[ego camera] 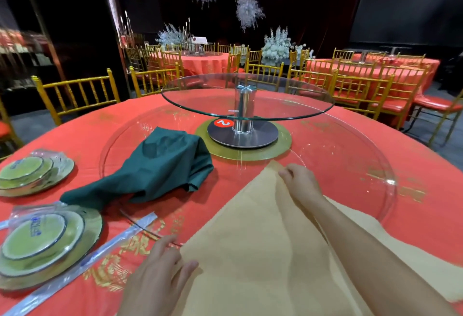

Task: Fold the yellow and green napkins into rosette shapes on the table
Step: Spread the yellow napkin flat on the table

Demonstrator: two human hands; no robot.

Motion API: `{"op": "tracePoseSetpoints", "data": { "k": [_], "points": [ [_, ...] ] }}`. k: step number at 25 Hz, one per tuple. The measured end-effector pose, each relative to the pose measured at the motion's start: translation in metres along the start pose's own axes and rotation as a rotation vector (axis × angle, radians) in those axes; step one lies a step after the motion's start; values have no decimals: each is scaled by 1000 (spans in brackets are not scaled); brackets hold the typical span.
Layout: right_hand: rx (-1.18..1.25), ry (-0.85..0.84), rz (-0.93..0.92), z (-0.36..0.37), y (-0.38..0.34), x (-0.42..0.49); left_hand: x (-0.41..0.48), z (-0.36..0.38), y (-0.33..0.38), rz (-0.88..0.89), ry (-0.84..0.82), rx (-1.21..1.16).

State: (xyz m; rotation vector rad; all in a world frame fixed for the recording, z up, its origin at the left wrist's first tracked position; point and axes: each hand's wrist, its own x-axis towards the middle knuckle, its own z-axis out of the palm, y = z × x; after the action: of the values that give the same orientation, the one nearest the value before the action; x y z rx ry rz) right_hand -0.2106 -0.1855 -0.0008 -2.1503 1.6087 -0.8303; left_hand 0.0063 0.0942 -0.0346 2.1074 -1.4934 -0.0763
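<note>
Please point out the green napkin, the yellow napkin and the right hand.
green napkin point(160, 165), head view, middle of the crumpled cloth
yellow napkin point(250, 253), head view, flat middle area
right hand point(300, 182), head view, back of hand

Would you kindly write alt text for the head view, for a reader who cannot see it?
A person's right hand pinches the far corner of a yellow napkin spread on a red table, while the left hand rests on its left edge. A crumpled green napkin lies left, near wrapped plates.
</note>
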Motion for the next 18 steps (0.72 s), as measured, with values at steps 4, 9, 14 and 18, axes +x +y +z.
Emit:
{"op": "tracePoseSetpoints", "data": {
  "k": [4,9,14,18],
  "points": [
    [-93,-72,86,15,0,17,13,-4,0,82,95,70],
    [-230,-75,133,23,-5,24,23,-2,-1,-55,27,107],
    [-307,-66,183,29,-6,29,21,-3,-4,-135,15,129],
    [-131,-91,180,23,-7,31,21,-1,-9,-164,19,138]
  ]
}}
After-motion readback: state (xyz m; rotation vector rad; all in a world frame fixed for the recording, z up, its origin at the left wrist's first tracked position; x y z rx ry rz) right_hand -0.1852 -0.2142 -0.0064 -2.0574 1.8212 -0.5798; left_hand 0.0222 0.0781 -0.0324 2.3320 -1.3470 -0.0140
